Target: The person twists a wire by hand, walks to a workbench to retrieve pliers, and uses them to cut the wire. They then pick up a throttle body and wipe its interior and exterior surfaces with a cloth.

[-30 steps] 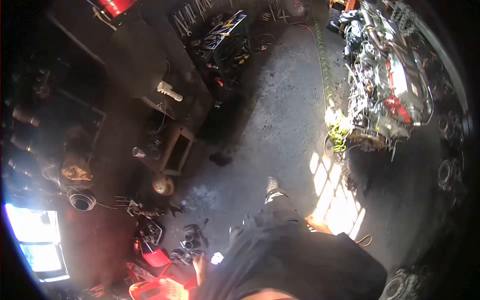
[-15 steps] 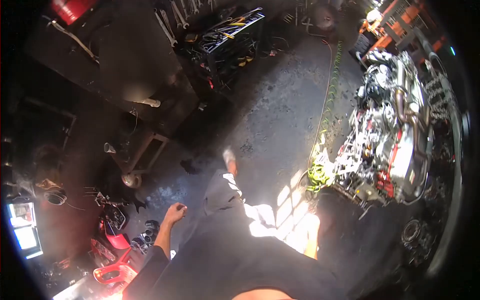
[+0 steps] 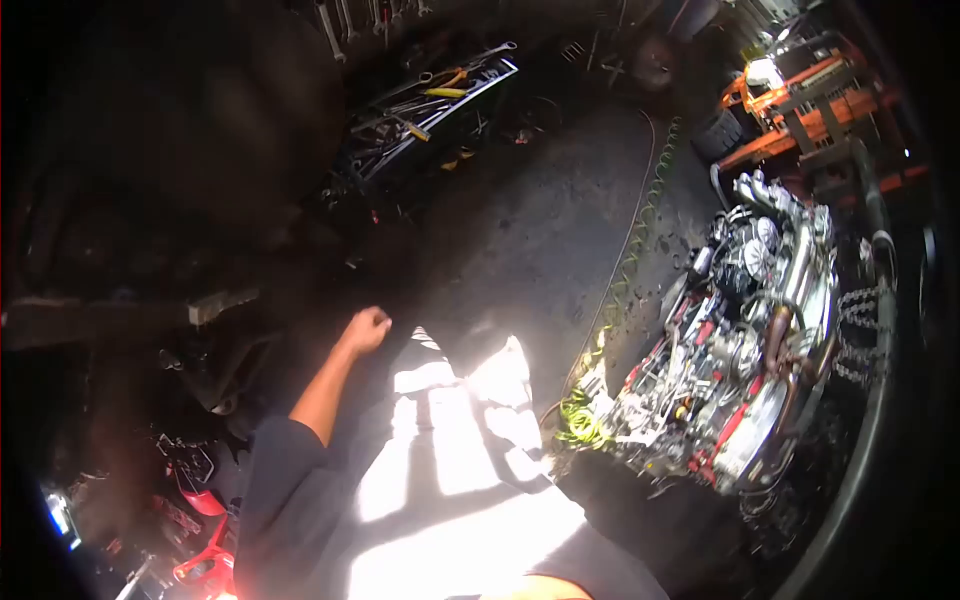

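My left hand is out in front of my body at centre left, its fingers curled; whether anything small is inside cannot be made out. It touches no object that shows. My right hand is out of view. To the right stands a large metal engine with pipes and red parts. Beside its near left end lies a bundle of coiled yellow-green hose. Farther ahead, a tool tray holds wrenches and yellow-handled tools.
An orange metal frame stands at the back right, near a dark tire. A dark bench extends along the left. A red chair is at the lower left. Wrenches hang at the top.
The view has shifted forward, and bright sunlight now falls across my clothes. My left hand is higher in the frame. My right hand, blurred in glare before, has gone out of view.
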A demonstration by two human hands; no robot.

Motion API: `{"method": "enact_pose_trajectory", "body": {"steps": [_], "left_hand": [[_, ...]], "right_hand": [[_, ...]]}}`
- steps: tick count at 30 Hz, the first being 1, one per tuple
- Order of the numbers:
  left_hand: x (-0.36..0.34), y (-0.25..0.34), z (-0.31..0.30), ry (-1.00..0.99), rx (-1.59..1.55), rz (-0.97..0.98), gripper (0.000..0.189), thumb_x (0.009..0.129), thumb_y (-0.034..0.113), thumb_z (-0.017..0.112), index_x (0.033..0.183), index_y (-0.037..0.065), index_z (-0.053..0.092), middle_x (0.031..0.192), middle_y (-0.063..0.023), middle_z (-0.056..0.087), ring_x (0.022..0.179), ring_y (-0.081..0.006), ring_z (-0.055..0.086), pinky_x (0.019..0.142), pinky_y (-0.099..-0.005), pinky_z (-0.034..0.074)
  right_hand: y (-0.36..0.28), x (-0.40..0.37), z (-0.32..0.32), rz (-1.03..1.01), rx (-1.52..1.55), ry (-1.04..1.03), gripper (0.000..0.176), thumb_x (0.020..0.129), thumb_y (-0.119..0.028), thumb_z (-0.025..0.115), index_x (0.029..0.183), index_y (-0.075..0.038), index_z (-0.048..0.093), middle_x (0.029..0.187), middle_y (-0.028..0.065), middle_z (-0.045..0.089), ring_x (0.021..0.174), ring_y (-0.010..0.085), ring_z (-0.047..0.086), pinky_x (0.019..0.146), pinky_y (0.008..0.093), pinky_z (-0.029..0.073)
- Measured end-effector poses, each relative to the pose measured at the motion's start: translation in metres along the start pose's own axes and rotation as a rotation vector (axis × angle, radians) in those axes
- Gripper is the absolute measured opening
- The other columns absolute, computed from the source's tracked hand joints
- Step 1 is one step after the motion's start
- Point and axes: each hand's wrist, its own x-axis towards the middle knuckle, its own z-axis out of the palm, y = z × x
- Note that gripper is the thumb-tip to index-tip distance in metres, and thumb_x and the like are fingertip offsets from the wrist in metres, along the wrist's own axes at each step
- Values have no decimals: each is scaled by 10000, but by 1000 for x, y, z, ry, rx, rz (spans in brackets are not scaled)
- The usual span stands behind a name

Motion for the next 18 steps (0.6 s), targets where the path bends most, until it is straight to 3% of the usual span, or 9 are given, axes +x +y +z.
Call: {"method": "enact_pose_trajectory", "body": {"steps": [1,3,8,11,14,15,17,18], "left_hand": [[34,25,-4,24,8,84,243,894,227,643,954,-4,691,896,-165,722,881,-278,701,784,-395,540],[97,80,-14,39,23,204,278,869,255,657,978,3,697,949,-214,702,950,-384,675,833,-448,536],[235,186,-32,199,128,94,245,867,241,640,965,27,706,1012,-196,677,1017,-377,645,882,-475,514],[316,219,-39,358,191,179,210,851,232,631,893,34,683,983,-188,643,1026,-388,613,883,-494,501],[383,256,-55,458,224,148,204,838,232,638,913,42,656,975,-197,621,1010,-395,596,873,-496,494],[413,257,-58,542,178,184,235,837,239,641,961,38,639,1007,-201,613,1014,-394,590,873,-499,489],[466,267,-68,636,113,201,273,836,246,643,1008,35,622,1038,-204,604,1018,-393,584,874,-502,484],[489,270,-75,704,236,166,317,839,254,644,1056,27,602,1069,-199,600,1033,-386,585,880,-505,481]], "right_hand": [[-11,14,-13,1,-8,11,185,948,-172,620,1064,-38,673,889,80,715,712,188,681,616,316,545],[-31,41,-37,9,-24,26,186,950,-172,619,1068,-39,671,889,79,715,710,185,680,612,314,545],[-109,163,-120,-72,-49,98,187,954,-172,617,1078,-42,667,890,77,714,705,180,678,604,308,543],[-158,218,-148,-104,-45,124,188,956,-171,615,1085,-43,665,891,75,714,702,177,677,599,305,542],[-194,254,-211,-116,-100,144,190,958,-171,614,1091,-44,663,891,74,714,699,174,675,594,302,541],[-226,276,-243,-52,7,69,217,961,-201,623,1118,-52,642,837,59,702,640,147,655,546,277,522],[-352,285,-282,195,131,184,220,953,-226,639,1096,-59,651,820,57,693,621,131,653,527,259,511],[-366,303,-303,155,152,283,225,946,-254,650,1068,-65,653,833,56,690,611,130,652,511,262,504]]}}
